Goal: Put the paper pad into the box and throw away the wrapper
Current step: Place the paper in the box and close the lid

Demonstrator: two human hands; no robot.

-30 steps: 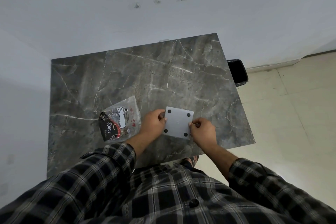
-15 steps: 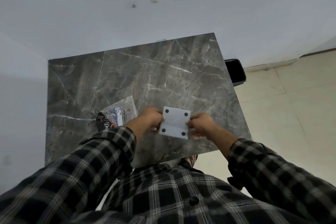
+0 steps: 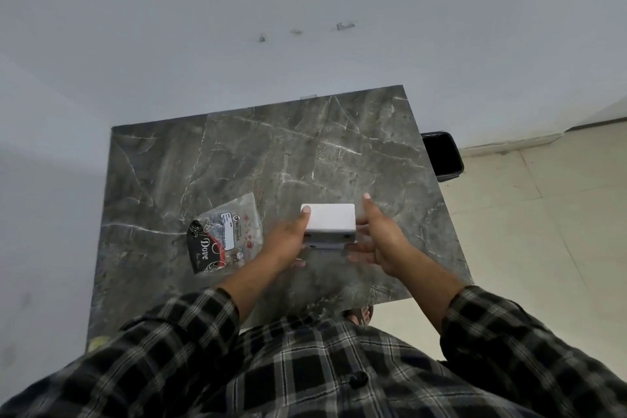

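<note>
The box (image 3: 328, 221) is white, and both hands hold it a little above the dark marble surface (image 3: 258, 159). The fingers of the left hand (image 3: 288, 241) are closed on the left side of the box, with the thumb on its upper left corner. The right hand (image 3: 376, 241) is at the right side of the box with the fingers mostly straight; they touch it or are just beside it, and I cannot tell if they really grip. Under the white top part a grey part with dark round feet is visible, so it seems the box is turned over or is just being opened.

The wrapper (image 3: 225, 234), a clear packet with the paper pad still inside, lies flat on the surface just left of the box, touching neither hand.

To do this step well, I think the left hand should hold the lower part steady while the right hand lifts the lid straight, and then the open box should be put down beside the wrapper.

The word "Dove" is readable in white on the black part of the packet. There is also a white label, too small to read.

The black bin (image 3: 442, 156) stands on the floor, to the right of the box and further away, beyond the edge of the surface.
</note>
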